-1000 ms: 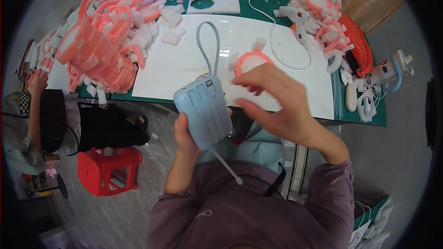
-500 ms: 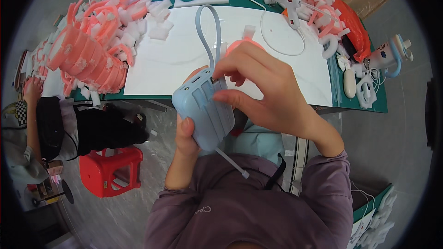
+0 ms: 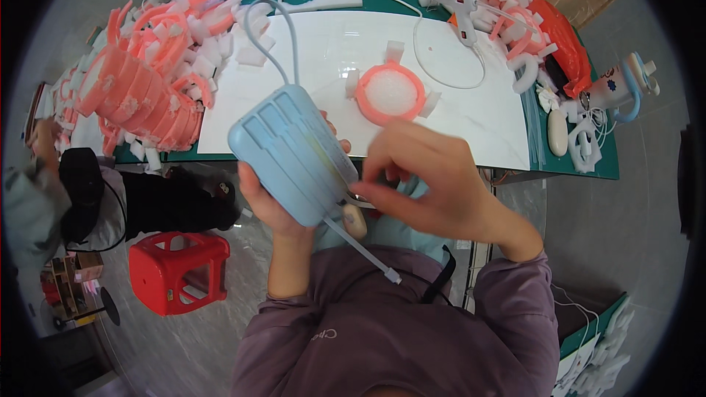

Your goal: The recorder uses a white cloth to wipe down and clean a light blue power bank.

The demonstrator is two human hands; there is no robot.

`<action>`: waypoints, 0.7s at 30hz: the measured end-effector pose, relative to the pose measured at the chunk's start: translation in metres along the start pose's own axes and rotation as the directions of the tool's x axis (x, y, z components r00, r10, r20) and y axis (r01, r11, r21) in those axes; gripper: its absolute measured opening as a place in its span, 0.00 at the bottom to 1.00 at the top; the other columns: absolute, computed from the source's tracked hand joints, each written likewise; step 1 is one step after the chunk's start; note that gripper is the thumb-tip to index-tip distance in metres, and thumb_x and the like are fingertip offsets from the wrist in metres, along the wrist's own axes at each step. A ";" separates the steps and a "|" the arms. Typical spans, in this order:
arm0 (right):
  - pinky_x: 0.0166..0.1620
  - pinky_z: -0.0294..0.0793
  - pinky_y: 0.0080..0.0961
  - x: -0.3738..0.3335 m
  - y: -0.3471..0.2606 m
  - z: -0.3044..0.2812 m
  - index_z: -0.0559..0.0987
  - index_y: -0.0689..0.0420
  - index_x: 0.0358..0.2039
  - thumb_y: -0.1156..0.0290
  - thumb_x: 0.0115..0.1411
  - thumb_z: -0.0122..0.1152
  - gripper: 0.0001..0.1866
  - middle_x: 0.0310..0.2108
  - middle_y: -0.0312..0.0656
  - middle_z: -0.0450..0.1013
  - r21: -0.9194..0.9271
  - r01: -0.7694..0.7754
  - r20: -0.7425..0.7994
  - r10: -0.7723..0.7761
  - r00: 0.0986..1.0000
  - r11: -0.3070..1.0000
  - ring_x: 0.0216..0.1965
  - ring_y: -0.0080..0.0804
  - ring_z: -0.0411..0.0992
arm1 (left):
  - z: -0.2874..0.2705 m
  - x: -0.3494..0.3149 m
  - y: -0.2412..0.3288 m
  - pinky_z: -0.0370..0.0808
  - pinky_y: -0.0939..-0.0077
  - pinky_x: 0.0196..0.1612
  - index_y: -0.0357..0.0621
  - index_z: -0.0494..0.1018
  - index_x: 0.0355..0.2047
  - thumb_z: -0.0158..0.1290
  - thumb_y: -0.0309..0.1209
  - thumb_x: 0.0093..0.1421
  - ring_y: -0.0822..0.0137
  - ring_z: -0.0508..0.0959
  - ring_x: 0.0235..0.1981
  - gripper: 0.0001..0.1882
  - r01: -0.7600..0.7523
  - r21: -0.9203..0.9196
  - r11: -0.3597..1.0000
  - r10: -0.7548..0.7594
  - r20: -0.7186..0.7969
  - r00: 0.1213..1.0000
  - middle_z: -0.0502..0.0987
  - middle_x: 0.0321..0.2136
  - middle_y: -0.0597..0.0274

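A light-blue power bank (image 3: pixel 290 158) with long ridges on its upper face lies tilted in my left hand (image 3: pixel 268 202), the thumb along one side and fingertips showing past the other. A looped blue-grey strap (image 3: pixel 289 18) rises from its far end. From its near end a short cable (image 3: pixel 360 250) with a plug sticks out over my lap. My right hand (image 3: pixel 426 180) is by the power bank's right edge, fingers bent and thumb toward it; motion blur hides whether they pinch anything. A pink foam ring (image 3: pixel 422 95) with white foam blocks stands on the white board beyond.
The white board (image 3: pixel 478 129) covers the green table. Pink and white foam pieces (image 3: pixel 140 95) are heaped left. A glue gun (image 3: pixel 465 18), red bag (image 3: pixel 559 40) and bottle (image 3: pixel 610 84) lie right. A red stool (image 3: pixel 180 272) and another person (image 3: pixel 33 198) are at left.
My left hand has turned the power bank, bringing its ridged face up and moving it left. My right hand has moved from its far end to the right edge. The pink foam ring is now uncovered.
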State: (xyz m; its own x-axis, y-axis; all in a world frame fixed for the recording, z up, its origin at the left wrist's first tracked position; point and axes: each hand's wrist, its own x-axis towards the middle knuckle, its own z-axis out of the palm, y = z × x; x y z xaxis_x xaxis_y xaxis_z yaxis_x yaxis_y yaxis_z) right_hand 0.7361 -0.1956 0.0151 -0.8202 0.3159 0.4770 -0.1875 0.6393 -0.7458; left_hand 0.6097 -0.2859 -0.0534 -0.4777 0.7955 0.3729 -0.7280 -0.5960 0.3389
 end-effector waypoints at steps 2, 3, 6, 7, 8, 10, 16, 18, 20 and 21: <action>0.23 0.64 0.15 -0.014 -0.004 -0.006 0.71 0.60 0.23 0.80 0.38 0.61 0.09 0.24 0.38 0.66 0.002 -0.024 0.091 0.024 0.996 1.000 0.23 0.24 0.65 | -0.001 0.004 0.006 0.66 0.55 0.41 0.37 0.50 0.51 0.33 0.58 0.49 0.54 0.64 0.44 0.39 -0.011 -0.030 1.000 0.008 -0.088 0.996 0.60 0.44 0.44; 0.23 0.64 0.15 -0.020 -0.009 -0.008 0.71 0.60 0.23 0.80 0.38 0.61 0.09 0.24 0.38 0.66 0.005 -0.024 0.094 0.023 0.995 1.000 0.23 0.24 0.65 | -0.003 0.006 0.008 0.66 0.55 0.41 0.37 0.50 0.51 0.33 0.58 0.49 0.54 0.64 0.44 0.39 -0.014 -0.028 1.000 0.011 -0.091 0.996 0.60 0.44 0.44; 0.26 0.66 0.18 -0.033 -0.020 -0.011 0.73 0.59 0.27 0.78 0.38 0.62 0.12 0.29 0.40 0.67 -0.046 -0.016 0.161 0.024 0.987 0.999 0.25 0.27 0.67 | -0.010 0.011 0.015 0.67 0.54 0.40 0.37 0.50 0.51 0.34 0.58 0.48 0.53 0.64 0.43 0.40 -0.039 -0.009 0.999 0.037 -0.117 0.992 0.60 0.44 0.44; 0.28 0.67 0.21 -0.036 -0.020 -0.012 0.71 0.59 0.29 0.75 0.40 0.61 0.13 0.30 0.41 0.66 -0.012 -0.005 0.242 0.008 0.970 1.000 0.28 0.31 0.66 | -0.012 0.011 0.019 0.64 0.54 0.40 0.38 0.50 0.52 0.35 0.56 0.49 0.51 0.63 0.42 0.39 -0.053 -0.019 0.998 0.050 -0.102 0.993 0.59 0.44 0.43; 0.30 0.68 0.24 -0.038 -0.022 -0.015 0.69 0.59 0.32 0.73 0.42 0.60 0.15 0.31 0.42 0.64 0.015 -0.002 0.317 -0.003 0.948 1.000 0.30 0.36 0.66 | -0.013 0.011 0.021 0.61 0.53 0.40 0.40 0.50 0.52 0.37 0.55 0.49 0.50 0.61 0.42 0.38 -0.061 -0.036 0.998 0.058 -0.085 0.995 0.58 0.45 0.43; 0.30 0.68 0.24 -0.040 -0.021 -0.016 0.69 0.59 0.32 0.72 0.42 0.60 0.15 0.31 0.42 0.65 0.007 -0.009 0.306 0.007 0.952 1.000 0.30 0.35 0.66 | -0.014 0.011 0.026 0.60 0.53 0.40 0.40 0.49 0.52 0.37 0.55 0.49 0.49 0.61 0.42 0.38 -0.070 -0.039 0.997 0.067 -0.071 0.995 0.58 0.45 0.43; 0.31 0.68 0.25 -0.041 -0.016 -0.018 0.70 0.59 0.31 0.73 0.42 0.59 0.13 0.31 0.41 0.65 0.055 -0.048 0.305 0.029 0.952 0.997 0.30 0.34 0.66 | -0.008 0.013 0.027 0.62 0.53 0.40 0.40 0.49 0.53 0.37 0.57 0.47 0.50 0.62 0.42 0.40 -0.090 -0.035 0.995 0.090 -0.009 0.996 0.58 0.44 0.43; 0.30 0.68 0.24 -0.042 -0.016 -0.016 0.71 0.59 0.31 0.73 0.43 0.59 0.13 0.31 0.41 0.65 0.076 -0.036 0.313 0.011 0.950 0.996 0.29 0.33 0.67 | -0.006 0.012 0.027 0.65 0.53 0.39 0.40 0.50 0.52 0.36 0.59 0.46 0.51 0.63 0.41 0.41 -0.098 -0.015 0.995 0.098 -0.009 0.995 0.58 0.43 0.42; 0.29 0.68 0.23 -0.043 -0.016 -0.015 0.71 0.58 0.30 0.73 0.43 0.59 0.12 0.31 0.41 0.65 0.082 -0.024 0.341 -0.005 0.940 0.996 0.28 0.32 0.67 | -0.004 0.011 0.028 0.65 0.53 0.39 0.39 0.50 0.52 0.37 0.59 0.45 0.51 0.63 0.41 0.42 -0.089 0.005 0.996 0.090 -0.015 0.996 0.58 0.43 0.43; 0.29 0.68 0.23 -0.043 -0.016 -0.015 0.71 0.58 0.30 0.73 0.43 0.59 0.12 0.31 0.41 0.65 0.083 -0.024 0.342 -0.006 0.940 0.996 0.28 0.32 0.67 | -0.005 0.011 0.028 0.65 0.53 0.39 0.39 0.50 0.52 0.37 0.59 0.45 0.51 0.63 0.41 0.42 -0.091 0.006 0.996 0.091 -0.016 0.996 0.58 0.43 0.43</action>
State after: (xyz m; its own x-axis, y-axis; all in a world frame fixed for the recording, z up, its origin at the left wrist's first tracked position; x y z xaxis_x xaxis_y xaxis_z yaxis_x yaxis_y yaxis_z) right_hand 0.7824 -0.2091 0.0130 -0.9544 0.0533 0.2937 -0.2120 0.5714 -0.7928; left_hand 0.5821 -0.2935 -0.0439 -0.5495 0.7397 0.3885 -0.6789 -0.6663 0.3084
